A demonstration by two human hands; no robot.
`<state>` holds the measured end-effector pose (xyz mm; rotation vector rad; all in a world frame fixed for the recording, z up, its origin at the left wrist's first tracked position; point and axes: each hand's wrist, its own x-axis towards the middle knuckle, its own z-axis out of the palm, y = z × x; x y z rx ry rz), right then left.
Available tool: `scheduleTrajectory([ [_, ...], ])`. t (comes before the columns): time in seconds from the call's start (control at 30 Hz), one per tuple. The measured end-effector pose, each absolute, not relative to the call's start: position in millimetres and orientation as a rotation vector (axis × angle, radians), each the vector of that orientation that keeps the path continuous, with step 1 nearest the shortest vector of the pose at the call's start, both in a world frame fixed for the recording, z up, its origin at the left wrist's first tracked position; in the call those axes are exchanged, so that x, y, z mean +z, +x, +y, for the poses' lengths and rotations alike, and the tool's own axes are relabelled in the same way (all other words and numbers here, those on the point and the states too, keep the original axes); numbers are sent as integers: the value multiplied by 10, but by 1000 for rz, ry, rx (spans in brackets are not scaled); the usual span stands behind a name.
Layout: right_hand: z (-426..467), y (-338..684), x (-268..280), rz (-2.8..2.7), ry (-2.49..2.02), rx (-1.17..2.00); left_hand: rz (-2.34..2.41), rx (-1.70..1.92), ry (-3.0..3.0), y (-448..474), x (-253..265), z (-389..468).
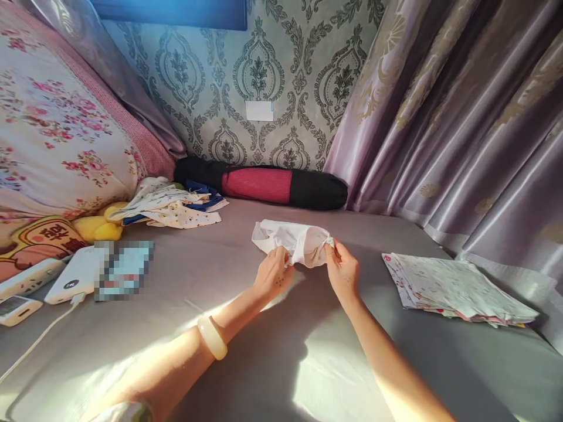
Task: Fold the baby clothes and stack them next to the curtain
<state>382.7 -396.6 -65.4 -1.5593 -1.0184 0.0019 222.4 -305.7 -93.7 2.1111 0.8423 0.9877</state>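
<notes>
A small, thin white cloth garment [285, 237] is stretched between my two hands, just above the grey sheet [211, 275]. Its exact kind is hard to make out. My left hand [273, 274], with a pale bangle [212, 338] on the wrist, is closed on the garment's near edge. At its right end, my right hand [343, 266] pinches a corner between thumb and fingers. The far left part of the garment hangs loosely folded.
Folded patterned cloths [457, 287] lie stacked at right. Crumpled cloths [176, 205], a yellow plush toy [99, 225], a white power bank [81, 275] with cable and a power strip [30, 281] are at left. A black-and-red bolster bag [259, 184] lies along the wall.
</notes>
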Motion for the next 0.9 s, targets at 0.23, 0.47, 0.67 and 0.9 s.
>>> scheduleTrajectory([
  [0.23,-3967,3888,-453,-1021,-1538,14,980,1097,1928,2019,-629,-2958],
  [0.47,-3978,3707,-185,-1155,-1448,171,997,1237,1482,1949,-472,-2807],
  [0.67,-4027,3429,56,-1217,-1344,278,1153,1167,1496,1941,-556,-2820],
  [0.9,-4082,3621,332,-1164,-1391,311,1247,1190,1517,1797,-600,-2683],
])
